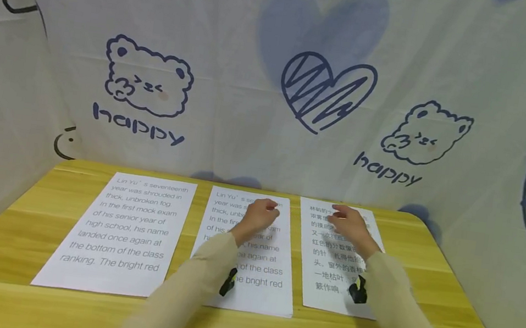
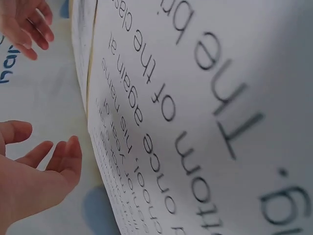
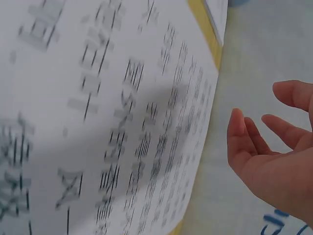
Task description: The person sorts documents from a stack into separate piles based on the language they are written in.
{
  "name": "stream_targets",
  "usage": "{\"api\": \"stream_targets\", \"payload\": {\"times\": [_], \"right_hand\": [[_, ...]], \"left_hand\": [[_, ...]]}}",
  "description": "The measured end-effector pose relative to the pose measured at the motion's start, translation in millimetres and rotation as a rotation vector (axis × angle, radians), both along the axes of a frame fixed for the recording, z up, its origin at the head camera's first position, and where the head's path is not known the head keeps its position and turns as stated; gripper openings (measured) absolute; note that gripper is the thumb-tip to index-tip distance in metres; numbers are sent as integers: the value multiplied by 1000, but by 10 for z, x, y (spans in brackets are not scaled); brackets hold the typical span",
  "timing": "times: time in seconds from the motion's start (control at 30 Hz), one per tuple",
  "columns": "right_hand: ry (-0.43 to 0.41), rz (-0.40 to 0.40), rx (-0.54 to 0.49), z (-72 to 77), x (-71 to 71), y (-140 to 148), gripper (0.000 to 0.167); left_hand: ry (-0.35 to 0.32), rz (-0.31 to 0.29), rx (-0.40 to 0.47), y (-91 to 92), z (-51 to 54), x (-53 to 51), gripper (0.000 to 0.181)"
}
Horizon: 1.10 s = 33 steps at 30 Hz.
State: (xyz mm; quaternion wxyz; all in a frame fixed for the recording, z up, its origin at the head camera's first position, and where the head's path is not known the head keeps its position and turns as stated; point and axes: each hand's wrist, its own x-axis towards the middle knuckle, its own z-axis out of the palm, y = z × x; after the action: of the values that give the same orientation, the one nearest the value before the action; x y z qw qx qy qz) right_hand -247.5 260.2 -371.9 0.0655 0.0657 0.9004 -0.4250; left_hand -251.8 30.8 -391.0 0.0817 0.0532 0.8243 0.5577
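Observation:
My left hand (image 1: 257, 220) hovers over the middle sheet of paper (image 1: 250, 302), which carries printed English text. Its fingers are loosely bent and nothing lies between them. Over the right sheet of paper (image 1: 312, 297), printed in Chinese characters, hangs my right hand (image 1: 350, 226), also holding nothing. In the right wrist view, a gap shows between the thumb and relaxed fingers of the right hand (image 3: 274, 156). Both hands appear in the left wrist view, the left hand (image 2: 41, 183) being nearer and apart from the paper. The hands and sleeves hide part of the text.
A left sheet of paper (image 1: 114, 233) with English text lies on the yellow wood-grain table (image 1: 88, 313). White cloth (image 1: 231, 104) with hearts and bear drawings hangs behind the table and at both sides. Small black-and-yellow pieces (image 1: 228, 281) show at the sleeves.

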Motion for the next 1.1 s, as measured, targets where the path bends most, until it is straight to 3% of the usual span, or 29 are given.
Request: {"api": "stream_targets", "payload": {"times": [0.2, 0.4, 0.63, 0.83, 0.97, 1.1], "right_hand": [[17, 60, -33, -55, -29, -285, 53], [-8, 86, -138, -75, 25, -486, 50], [-37, 98, -248, -147, 86, -500, 52], [-2, 97, -364, -176, 144, -453, 52], [-24, 125, -319, -220, 171, -489, 51], [-47, 129, -286, -267, 203, -516, 48]], "left_hand": [[-101, -6, 129, -304, -18, 53, 42], [-131, 32, 193, -640, -30, 104, 42], [-152, 76, 363, -1057, 44, 142, 42], [-111, 60, 334, -1326, 53, 232, 45], [-97, 62, 316, -1459, 6, 305, 45], [-130, 58, 324, -1520, -64, 341, 45]]}}
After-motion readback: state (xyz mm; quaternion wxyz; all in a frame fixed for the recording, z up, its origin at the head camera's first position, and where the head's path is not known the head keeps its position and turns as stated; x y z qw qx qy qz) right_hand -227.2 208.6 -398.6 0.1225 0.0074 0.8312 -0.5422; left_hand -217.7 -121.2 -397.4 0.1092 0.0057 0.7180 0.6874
